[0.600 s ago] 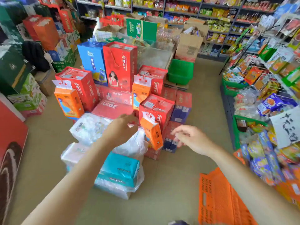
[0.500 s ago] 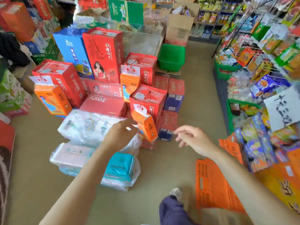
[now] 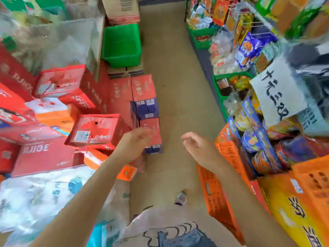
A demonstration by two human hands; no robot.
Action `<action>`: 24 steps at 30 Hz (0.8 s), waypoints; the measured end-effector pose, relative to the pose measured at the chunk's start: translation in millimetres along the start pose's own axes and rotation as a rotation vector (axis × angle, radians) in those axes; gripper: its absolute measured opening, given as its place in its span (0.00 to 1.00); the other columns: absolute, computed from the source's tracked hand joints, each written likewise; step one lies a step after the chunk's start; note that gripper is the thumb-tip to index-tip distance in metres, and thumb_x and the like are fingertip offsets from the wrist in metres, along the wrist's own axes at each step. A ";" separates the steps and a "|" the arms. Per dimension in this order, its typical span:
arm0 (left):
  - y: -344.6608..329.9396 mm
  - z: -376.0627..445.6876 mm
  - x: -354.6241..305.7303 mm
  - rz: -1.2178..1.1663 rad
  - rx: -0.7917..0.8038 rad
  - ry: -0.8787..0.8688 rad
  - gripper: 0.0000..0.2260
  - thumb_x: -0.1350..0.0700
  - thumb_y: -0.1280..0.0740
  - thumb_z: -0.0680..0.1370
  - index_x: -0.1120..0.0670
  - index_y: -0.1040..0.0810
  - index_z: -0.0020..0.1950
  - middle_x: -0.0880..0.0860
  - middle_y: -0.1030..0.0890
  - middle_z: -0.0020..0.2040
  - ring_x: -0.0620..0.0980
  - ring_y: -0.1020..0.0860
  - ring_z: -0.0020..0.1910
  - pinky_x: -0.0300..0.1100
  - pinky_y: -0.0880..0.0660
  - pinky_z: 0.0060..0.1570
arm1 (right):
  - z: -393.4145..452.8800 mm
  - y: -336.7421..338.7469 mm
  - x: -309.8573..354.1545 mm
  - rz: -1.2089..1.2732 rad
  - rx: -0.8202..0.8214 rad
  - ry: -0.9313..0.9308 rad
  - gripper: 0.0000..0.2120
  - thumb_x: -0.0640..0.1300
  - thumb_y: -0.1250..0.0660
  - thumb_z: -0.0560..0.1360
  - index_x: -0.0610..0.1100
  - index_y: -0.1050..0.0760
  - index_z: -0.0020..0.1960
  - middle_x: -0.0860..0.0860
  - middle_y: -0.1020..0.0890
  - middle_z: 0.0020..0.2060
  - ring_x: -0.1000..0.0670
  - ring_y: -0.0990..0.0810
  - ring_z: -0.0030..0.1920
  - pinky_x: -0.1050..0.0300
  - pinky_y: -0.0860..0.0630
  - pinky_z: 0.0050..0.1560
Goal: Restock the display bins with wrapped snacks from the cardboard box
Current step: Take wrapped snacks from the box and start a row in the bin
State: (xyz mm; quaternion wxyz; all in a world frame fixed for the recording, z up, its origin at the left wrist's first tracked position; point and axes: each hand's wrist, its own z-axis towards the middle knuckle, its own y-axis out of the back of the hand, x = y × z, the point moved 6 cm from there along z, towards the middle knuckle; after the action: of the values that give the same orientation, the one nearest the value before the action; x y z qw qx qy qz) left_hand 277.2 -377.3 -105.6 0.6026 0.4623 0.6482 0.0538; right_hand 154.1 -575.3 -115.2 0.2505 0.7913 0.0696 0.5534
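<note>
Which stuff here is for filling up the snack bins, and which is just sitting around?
For the job: both hands, left and right, holding nothing; snack bins; cardboard box.
Just there: red gift boxes, empty green basket, tissue packs, handwritten sign.

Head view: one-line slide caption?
Both hands, left and right, empty over the shop aisle between stacked red cartons and snack bins.

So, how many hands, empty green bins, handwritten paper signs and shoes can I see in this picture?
Hands: 2 (left hand, right hand)
Empty green bin: 1
Handwritten paper sign: 1
Shoe: 1
Total: 5
</note>
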 end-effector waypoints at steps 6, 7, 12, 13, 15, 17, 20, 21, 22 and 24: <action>-14.9 116.6 -60.3 -0.045 0.057 0.025 0.10 0.61 0.34 0.82 0.52 0.20 0.62 0.49 0.19 0.53 0.38 0.21 0.45 0.24 0.27 0.45 | 104.1 77.4 -3.6 -0.009 -0.070 -0.050 0.09 0.39 0.37 0.82 0.52 0.23 0.54 0.59 0.21 0.35 0.70 0.25 0.33 0.71 0.33 0.37; -16.3 139.1 -62.5 -0.063 0.044 0.036 0.11 0.62 0.34 0.81 0.55 0.19 0.62 0.52 0.17 0.55 0.44 0.20 0.48 0.27 0.27 0.50 | 125.2 85.2 -6.8 -0.013 -0.062 -0.062 0.08 0.39 0.37 0.81 0.51 0.23 0.53 0.59 0.21 0.35 0.70 0.25 0.33 0.71 0.33 0.37; -18.4 268.7 -67.4 -0.174 0.040 0.027 0.07 0.55 0.33 0.77 0.44 0.21 0.51 0.51 0.17 0.44 0.39 0.22 0.32 0.44 0.23 0.44 | 250.7 124.4 -18.0 -0.061 -0.034 -0.077 0.08 0.37 0.36 0.80 0.45 0.20 0.55 0.59 0.20 0.39 0.70 0.25 0.36 0.73 0.31 0.41; -17.9 299.3 -69.5 -0.190 0.039 0.024 0.07 0.57 0.33 0.79 0.45 0.21 0.52 0.50 0.18 0.41 0.36 0.25 0.27 0.40 0.25 0.38 | 278.1 133.9 -15.5 -0.061 -0.032 -0.073 0.09 0.36 0.36 0.80 0.45 0.20 0.54 0.59 0.20 0.40 0.71 0.24 0.37 0.74 0.31 0.42; -11.0 362.0 -78.2 -0.218 0.031 0.032 0.08 0.58 0.34 0.80 0.45 0.21 0.52 0.48 0.20 0.38 0.36 0.27 0.24 0.37 0.28 0.34 | 337.1 154.0 -7.6 -0.093 0.001 -0.074 0.09 0.37 0.36 0.80 0.49 0.20 0.53 0.58 0.20 0.41 0.67 0.23 0.40 0.73 0.30 0.45; 0.1 422.8 -91.3 -0.227 0.022 0.023 0.08 0.57 0.33 0.80 0.43 0.21 0.51 0.44 0.18 0.39 0.37 0.22 0.30 0.39 0.25 0.41 | 395.0 177.6 2.3 -0.121 0.021 -0.091 0.10 0.43 0.36 0.79 0.58 0.21 0.49 0.57 0.19 0.40 0.57 0.20 0.43 0.64 0.24 0.49; 25.2 509.0 -117.2 -0.208 0.003 0.029 0.09 0.59 0.34 0.80 0.47 0.19 0.55 0.40 0.18 0.38 0.34 0.23 0.32 0.29 0.28 0.36 | 474.4 218.4 33.1 -0.148 0.002 -0.085 0.12 0.47 0.37 0.79 0.65 0.23 0.46 0.55 0.17 0.41 0.50 0.17 0.45 0.48 0.20 0.52; 33.9 536.3 -128.3 -0.213 -0.010 0.019 0.09 0.59 0.34 0.80 0.48 0.19 0.56 0.41 0.18 0.38 0.34 0.23 0.32 0.27 0.30 0.35 | 499.7 230.3 41.6 -0.155 0.004 -0.075 0.12 0.47 0.38 0.80 0.65 0.24 0.47 0.56 0.17 0.44 0.51 0.17 0.47 0.50 0.21 0.53; 41.8 563.5 -139.1 -0.221 -0.021 0.012 0.08 0.59 0.34 0.80 0.49 0.19 0.56 0.42 0.18 0.38 0.34 0.23 0.32 0.27 0.30 0.36 | 525.0 240.6 50.5 -0.159 0.003 -0.067 0.12 0.47 0.39 0.81 0.64 0.24 0.49 0.56 0.17 0.47 0.52 0.18 0.49 0.53 0.22 0.53; 53.7 614.4 -159.1 -0.240 -0.029 0.001 0.08 0.59 0.34 0.80 0.49 0.19 0.56 0.41 0.19 0.40 0.37 0.22 0.32 0.32 0.27 0.41 | 573.4 256.8 62.9 -0.144 0.004 -0.060 0.10 0.47 0.40 0.82 0.61 0.24 0.53 0.55 0.18 0.50 0.53 0.19 0.50 0.56 0.23 0.51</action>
State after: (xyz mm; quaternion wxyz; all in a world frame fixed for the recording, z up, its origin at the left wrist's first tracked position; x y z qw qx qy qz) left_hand 791.9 -752.1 -120.2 0.6109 0.3728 0.6984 -0.0093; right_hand 657.2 -956.1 -91.0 0.2899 0.8009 0.1200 0.5099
